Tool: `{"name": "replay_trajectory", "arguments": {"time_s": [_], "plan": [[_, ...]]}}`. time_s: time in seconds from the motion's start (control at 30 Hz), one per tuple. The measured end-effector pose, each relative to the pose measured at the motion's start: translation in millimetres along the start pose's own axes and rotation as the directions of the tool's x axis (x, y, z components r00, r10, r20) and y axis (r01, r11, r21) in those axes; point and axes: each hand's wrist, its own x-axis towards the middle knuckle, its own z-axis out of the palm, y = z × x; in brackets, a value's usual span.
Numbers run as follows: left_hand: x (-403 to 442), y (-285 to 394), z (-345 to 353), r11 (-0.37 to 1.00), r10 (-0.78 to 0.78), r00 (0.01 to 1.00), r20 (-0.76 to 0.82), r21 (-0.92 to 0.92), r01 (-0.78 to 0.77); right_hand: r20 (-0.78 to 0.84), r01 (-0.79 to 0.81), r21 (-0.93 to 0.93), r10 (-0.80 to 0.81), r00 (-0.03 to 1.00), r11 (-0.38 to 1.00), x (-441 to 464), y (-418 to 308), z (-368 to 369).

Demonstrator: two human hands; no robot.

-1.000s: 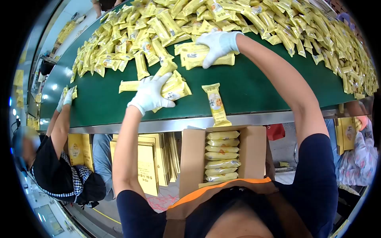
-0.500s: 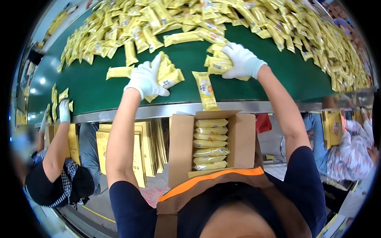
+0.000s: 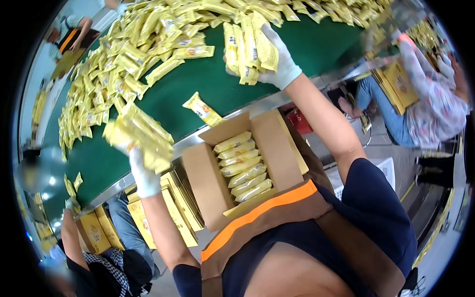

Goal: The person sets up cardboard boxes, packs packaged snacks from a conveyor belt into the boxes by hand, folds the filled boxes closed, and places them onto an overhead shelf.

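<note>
Both hands wear white gloves. My left hand [image 3: 143, 171] holds a bunch of yellow packets [image 3: 141, 133] above the belt's near edge, blurred by motion; its fingers are mostly behind them. My right hand [image 3: 283, 59] grips several upright yellow packets [image 3: 250, 47] over the green belt [image 3: 173, 94]. One single packet [image 3: 203, 109] lies on the belt between the hands, near the edge. Below it stands an open cardboard box [image 3: 208, 185] with a row of yellow packets [image 3: 241, 166] inside.
A large heap of yellow packets [image 3: 131, 59] covers the belt's far side. Flat yellow cartons [image 3: 170, 208] stand left of the box. Co-workers sit at the lower left [image 3: 114, 267] and right [image 3: 430, 104]; another person [image 3: 76, 37] is across the belt. A red bag [image 3: 299, 121] hangs behind the box.
Both hands have lifted bunches of packets off the belt. My left hand has moved down and left, my right hand up. The whole view has turned, so the belt and box appear tilted.
</note>
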Motion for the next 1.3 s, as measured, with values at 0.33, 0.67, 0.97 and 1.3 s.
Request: {"name": "replay_trajectory", "arguments": {"time_s": [0.33,0.67,0.97,1.3], "plan": [[-82,-20,38,0.956,0.039,0.997,0.064,-0.292,-0.019,-0.002,0.576,-0.614,0.73,0.683,-0.54,-110,63,110],[-30,-43,109,0.333,-0.519,0.767,0.377,0.916,-0.225,0.225,0.614,-0.454,0.584,0.78,-0.645,-170,172,43],[-31,-76,132,-0.23,-0.569,0.772,0.283,0.847,-0.48,0.128,0.568,-0.732,0.743,0.657,-0.376,-177,148,34],[-55,-140,136,-0.394,-0.482,0.831,0.278,0.778,-0.49,0.041,0.46,-0.872,0.912,0.409,-0.167,-164,94,41]]}}
